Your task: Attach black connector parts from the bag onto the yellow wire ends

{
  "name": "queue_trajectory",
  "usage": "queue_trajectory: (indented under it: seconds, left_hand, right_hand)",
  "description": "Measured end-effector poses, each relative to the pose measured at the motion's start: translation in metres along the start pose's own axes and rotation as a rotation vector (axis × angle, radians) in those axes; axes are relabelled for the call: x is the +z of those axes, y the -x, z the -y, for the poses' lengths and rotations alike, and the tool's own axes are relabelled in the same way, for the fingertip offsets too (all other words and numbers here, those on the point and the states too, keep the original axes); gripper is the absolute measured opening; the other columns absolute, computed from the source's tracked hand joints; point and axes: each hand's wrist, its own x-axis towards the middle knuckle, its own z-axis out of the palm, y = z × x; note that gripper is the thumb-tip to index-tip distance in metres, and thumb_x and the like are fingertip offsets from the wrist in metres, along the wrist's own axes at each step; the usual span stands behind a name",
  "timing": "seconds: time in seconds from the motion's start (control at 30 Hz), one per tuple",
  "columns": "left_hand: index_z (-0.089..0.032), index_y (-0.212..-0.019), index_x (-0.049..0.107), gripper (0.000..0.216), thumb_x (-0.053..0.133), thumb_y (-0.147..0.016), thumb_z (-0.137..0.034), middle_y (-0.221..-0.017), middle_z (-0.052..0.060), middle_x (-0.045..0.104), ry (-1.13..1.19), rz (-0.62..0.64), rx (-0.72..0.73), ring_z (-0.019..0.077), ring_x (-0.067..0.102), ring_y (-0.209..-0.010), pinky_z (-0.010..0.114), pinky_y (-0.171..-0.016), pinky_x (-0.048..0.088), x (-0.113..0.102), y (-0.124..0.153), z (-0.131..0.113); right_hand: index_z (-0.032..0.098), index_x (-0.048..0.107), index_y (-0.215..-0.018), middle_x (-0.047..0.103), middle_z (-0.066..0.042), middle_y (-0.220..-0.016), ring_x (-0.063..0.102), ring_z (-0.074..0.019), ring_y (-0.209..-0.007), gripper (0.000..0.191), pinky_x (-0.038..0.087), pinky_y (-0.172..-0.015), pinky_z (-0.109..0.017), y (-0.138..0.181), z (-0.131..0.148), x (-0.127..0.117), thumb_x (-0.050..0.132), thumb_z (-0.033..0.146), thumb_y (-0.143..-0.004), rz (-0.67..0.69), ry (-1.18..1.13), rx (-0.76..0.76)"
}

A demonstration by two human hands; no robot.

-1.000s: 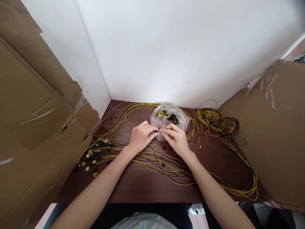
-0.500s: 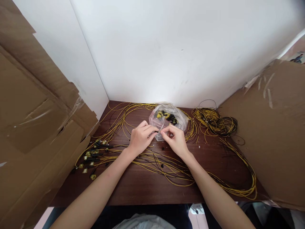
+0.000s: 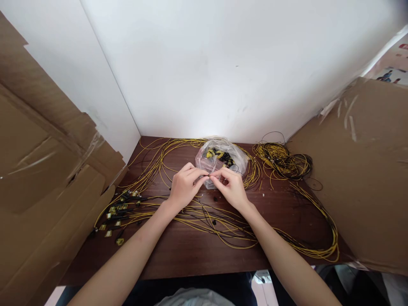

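Observation:
My left hand (image 3: 185, 183) and my right hand (image 3: 232, 187) meet fingertip to fingertip over the near side of a clear plastic bag (image 3: 240, 155). Both pinch a thin dark wire (image 3: 206, 175), of which only a short stretch shows between the fingers. A fine dark loop rises by my right hand. Inside the bag lie small black and yellow parts (image 3: 223, 156). Below my wrists runs a bundle of yellow and black wires (image 3: 219, 231), with yellowish clear connectors (image 3: 119, 208) on black ends at the left.
Behind the bag, more yellow wires (image 3: 162, 155) curve across the brown table (image 3: 178, 261). A tangled wire coil (image 3: 280, 161) sits at the back right. Cardboard walls (image 3: 47, 178) flank the table, and a white wall (image 3: 204, 76) stands behind it. Tiny black bits (image 3: 215, 199) are scattered near the middle.
The whole view has shifted slightly, so things appear a little further left. My fingertips have drawn closer together on the wire, and the pinch of both hands continues.

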Motion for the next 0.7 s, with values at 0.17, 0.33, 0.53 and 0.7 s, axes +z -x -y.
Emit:
queue_trajectory:
  seconds: [0.17, 0.33, 0.53, 0.7]
  left_hand:
    - [-0.017, -0.087, 0.067, 0.011, 0.058, -0.084, -0.023, -0.083, 0.003, 0.070, 0.025, -0.021, 0.001, 0.0160, 0.051, -0.075, 0.030, -0.070, 0.046, -0.0030, -0.0029, 0.0026]
    - [-0.016, -0.087, 0.067, 0.009, 0.059, -0.083, -0.020, -0.084, 0.004, 0.070, 0.048, -0.060, 0.015, 0.0162, 0.052, -0.075, 0.030, -0.069, 0.046, -0.0018, -0.0031, 0.0030]
    - [-0.017, -0.089, 0.067, 0.010, 0.059, -0.083, -0.018, -0.086, 0.004, 0.070, 0.076, -0.077, 0.049, 0.0159, 0.053, -0.075, 0.031, -0.070, 0.046, 0.0018, -0.0013, 0.0043]
    - [-0.016, -0.088, 0.067, 0.009, 0.060, -0.082, -0.017, -0.084, 0.004, 0.070, 0.104, -0.086, 0.048, 0.0156, 0.054, -0.074, 0.031, -0.070, 0.046, 0.0026, -0.0014, 0.0029]
  right_hand:
    - [0.018, 0.066, -0.082, 0.059, 0.000, -0.065, 0.051, -0.0117, -0.057, 0.015, 0.039, -0.056, -0.024, -0.0005, -0.0024, -0.0051, 0.055, 0.028, -0.085, 0.048, -0.002, -0.007]
    - [0.017, 0.066, -0.084, 0.062, -0.001, -0.070, 0.053, -0.0120, -0.061, 0.013, 0.040, -0.059, -0.024, -0.0002, -0.0054, -0.0080, 0.055, 0.024, -0.085, 0.060, 0.062, -0.073]
    - [0.017, 0.064, -0.083, 0.064, -0.002, -0.073, 0.054, -0.0125, -0.062, 0.013, 0.040, -0.060, -0.024, 0.0002, -0.0061, -0.0073, 0.053, 0.023, -0.086, 0.075, 0.097, -0.100]
    - [0.017, 0.063, -0.081, 0.062, -0.002, -0.071, 0.053, -0.0123, -0.062, 0.014, 0.040, -0.060, -0.024, 0.0012, -0.0064, -0.0054, 0.051, 0.022, -0.086, 0.074, 0.115, -0.113]
